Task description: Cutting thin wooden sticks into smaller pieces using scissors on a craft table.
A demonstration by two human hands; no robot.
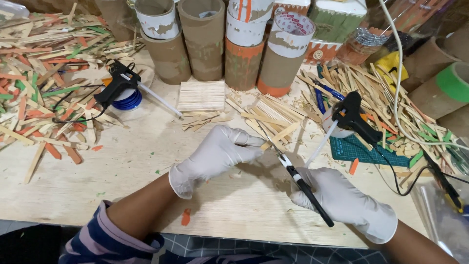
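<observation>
Fingers [246,143] of left hand [215,156], in a white glove, pinched on one end of a flat wooden stick [280,135]; stick angled up to the right, just above the desk [137,161]. Right hand [342,198], also gloved, closed around the black handles of a pair of cutting pliers [298,178]; thin blades at the stick, near the left fingertips. Cannot tell if blades are biting the wood.

Loose pile of plain sticks [266,115] right behind the held stick. Flat panel of glued sticks [201,95] further back, centre. Black glue gun [117,84] back left, resting on a blue tape roll [128,101], glue rod pointing right. Second black glue gun [352,117] right of centre, its rod slanting down toward the right hand, beside a green cutting mat [364,151]. Heap of orange, green and plain sticks [44,83] far left. Row of cardboard tubes [205,39] along the back edge, some with white or orange bands. More sticks [381,93] scattered right, white cable [398,73] running across them. Green tape roll [454,80] at right edge. Striped sleeve [105,237] on left forearm.
</observation>
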